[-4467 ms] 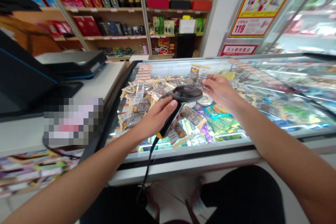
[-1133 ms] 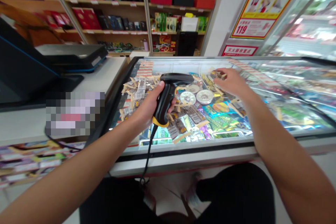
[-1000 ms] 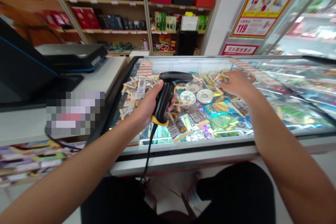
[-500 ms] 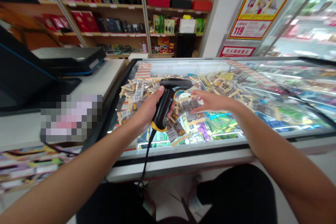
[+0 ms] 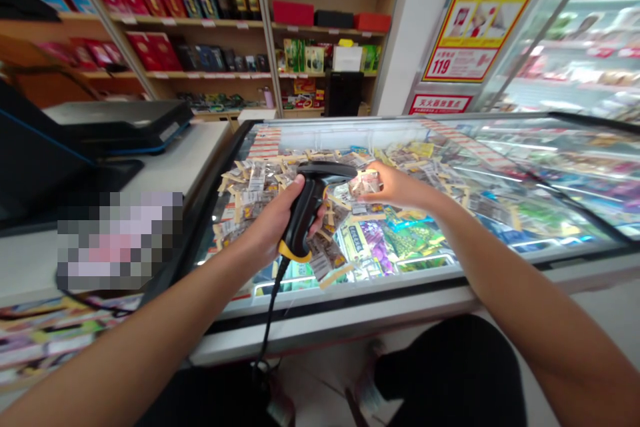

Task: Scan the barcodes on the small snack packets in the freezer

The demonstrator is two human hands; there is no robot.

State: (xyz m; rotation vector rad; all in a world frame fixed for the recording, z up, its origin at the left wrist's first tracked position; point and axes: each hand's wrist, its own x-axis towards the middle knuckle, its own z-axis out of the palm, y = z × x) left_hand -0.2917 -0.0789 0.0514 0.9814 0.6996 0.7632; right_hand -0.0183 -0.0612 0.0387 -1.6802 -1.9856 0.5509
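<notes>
A black barcode scanner (image 5: 303, 213) with a yellow-trimmed base is gripped in my left hand (image 5: 281, 215), its head tilted toward the right. Its cord (image 5: 271, 320) hangs down past the case's front edge. My right hand (image 5: 397, 184) is pinching a small snack packet (image 5: 367, 183) between thumb and fingers, close in front of the scanner's head. Below both hands, several similar clear packets with dark contents (image 5: 327, 260) lie scattered on the glass top of a chest freezer (image 5: 280, 307). Part of the held packet is hidden by my fingers.
A counter (image 5: 200, 147) on the left carries a flat scale-like device (image 5: 125, 121) and a blurred-out object (image 5: 123, 240). Shelves with bottles and boxes (image 5: 165, 53) stand behind. Colourful bags (image 5: 415, 237) show through the freezer glass.
My right hand has closed its fingers on a packet by the scanner's head; before, they were spread above the packets. My left hand still holds the scanner. The whole view has shifted slightly.
</notes>
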